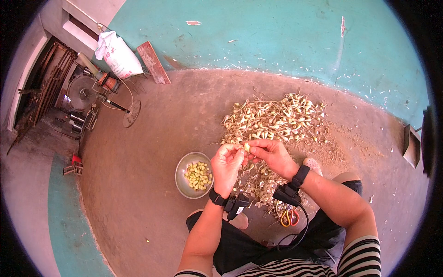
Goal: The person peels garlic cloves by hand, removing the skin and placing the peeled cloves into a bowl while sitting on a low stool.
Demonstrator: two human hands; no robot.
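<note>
Between the fingertips of both hands is a small pale yellow-green bulb (247, 147). My left hand (228, 162) pinches it from the left, and my right hand (271, 155) grips its right side. Just beyond lies a heap of bulbs with dry stalks and roots (273, 119). Below my hands, between my feet, is a pile of dry skins and trimmings (261, 185). A metal bowl (182, 187) stands left of my left hand, with several peeled bulbs (198, 176) in it. Scissors with yellow and red handles (290, 219) lie at the near edge of the trimmings.
A standing fan (83, 91) and a white woven sack (121, 59) are at the far left. Near them, a reddish board (154, 64) leans on the green wall (277, 34). A metal dustpan-like scoop (412, 147) stands at the right. Loose soil (346, 145) covers the floor beside the heap.
</note>
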